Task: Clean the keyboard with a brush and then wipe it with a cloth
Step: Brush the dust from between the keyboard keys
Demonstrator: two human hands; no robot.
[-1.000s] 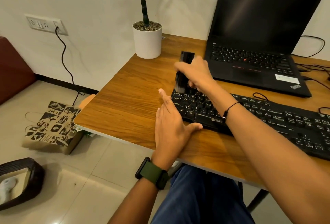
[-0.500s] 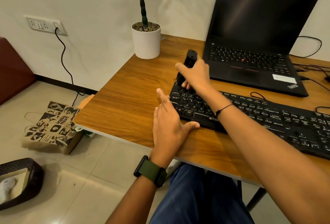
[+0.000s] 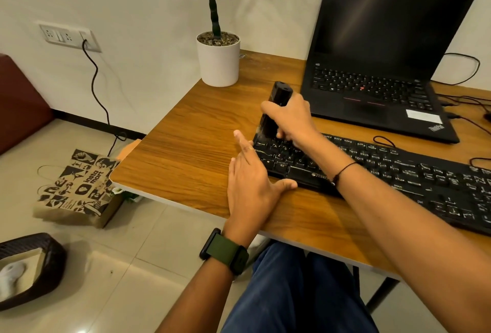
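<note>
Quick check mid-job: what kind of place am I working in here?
Probably a home desk or small office corner: a wood-grain table against a white wall holds an open black laptop and a white potted plant, with a printed paper shopping bag on the tiled floor.

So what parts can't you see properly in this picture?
All in the head view:
- The brush bristles: blurred and partly behind the right hand.
- The keyboard right end: cut off by the frame edge; its middle keys are hidden under the right forearm.
- The cloth: not in view anywhere.
- The left hand palm: pressed flat on the table, facing away.
</note>
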